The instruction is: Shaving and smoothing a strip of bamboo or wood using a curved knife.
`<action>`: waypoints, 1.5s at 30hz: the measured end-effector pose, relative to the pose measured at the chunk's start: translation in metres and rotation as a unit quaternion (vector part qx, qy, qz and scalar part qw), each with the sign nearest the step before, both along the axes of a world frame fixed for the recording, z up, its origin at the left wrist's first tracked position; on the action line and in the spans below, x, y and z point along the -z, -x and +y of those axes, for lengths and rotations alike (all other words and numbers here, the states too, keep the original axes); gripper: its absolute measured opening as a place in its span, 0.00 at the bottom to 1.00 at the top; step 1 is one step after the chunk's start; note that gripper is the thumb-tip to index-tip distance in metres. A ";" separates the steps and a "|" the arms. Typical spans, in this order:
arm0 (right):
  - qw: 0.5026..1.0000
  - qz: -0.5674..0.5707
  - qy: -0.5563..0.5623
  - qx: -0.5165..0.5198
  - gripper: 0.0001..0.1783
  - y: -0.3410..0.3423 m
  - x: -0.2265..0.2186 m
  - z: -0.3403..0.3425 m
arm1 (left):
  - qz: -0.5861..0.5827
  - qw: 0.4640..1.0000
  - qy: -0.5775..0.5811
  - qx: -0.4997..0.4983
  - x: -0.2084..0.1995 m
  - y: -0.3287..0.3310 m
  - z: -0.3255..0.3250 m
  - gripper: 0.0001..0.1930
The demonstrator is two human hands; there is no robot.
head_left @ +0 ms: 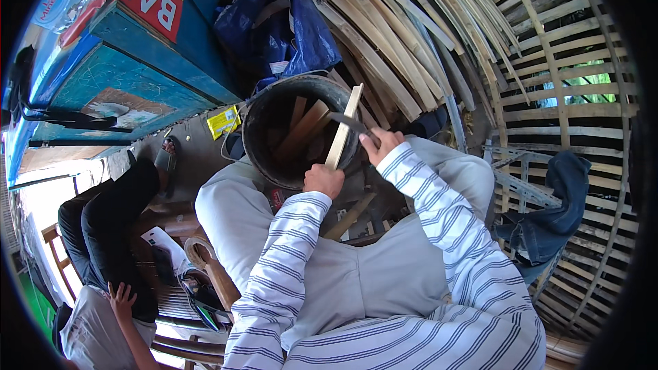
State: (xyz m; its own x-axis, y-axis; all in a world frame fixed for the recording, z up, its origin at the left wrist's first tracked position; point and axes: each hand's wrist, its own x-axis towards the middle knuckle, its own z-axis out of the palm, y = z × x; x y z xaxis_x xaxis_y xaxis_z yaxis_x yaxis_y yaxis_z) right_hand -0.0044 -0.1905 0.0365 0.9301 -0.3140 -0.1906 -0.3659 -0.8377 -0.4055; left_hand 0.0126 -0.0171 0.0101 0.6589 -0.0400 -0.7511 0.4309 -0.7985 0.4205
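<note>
My left hand is closed round the lower end of a pale wooden strip, which slants up and away over a dark round bucket. In my right hand is a knife, its dark blade lying across the strip about midway along. The fingers of that hand wrap round the handle and hide most of it. Several brown wood offcuts lie inside the bucket, which stands between my knees.
Long wooden strips are piled beyond the bucket, beside a blue tarpaulin bag. A blue cabinet stands at the left; a slatted wall curves round the right, near a hanging dark cloth. Another person sits at the left.
</note>
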 end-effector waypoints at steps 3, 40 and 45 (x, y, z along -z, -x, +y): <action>0.995 0.088 -0.026 -0.037 0.23 0.012 -0.010 0.008 | 0.000 1.000 -0.014 0.006 -0.016 0.000 -0.001 0.22; 0.999 0.044 -0.019 -0.005 0.25 -0.001 -0.010 0.008 | -0.038 0.999 0.004 0.031 0.010 0.006 0.012 0.24; 0.999 0.002 -0.001 0.034 0.23 -0.020 -0.005 -0.022 | -0.043 0.998 0.023 0.030 -0.010 0.002 0.001 0.25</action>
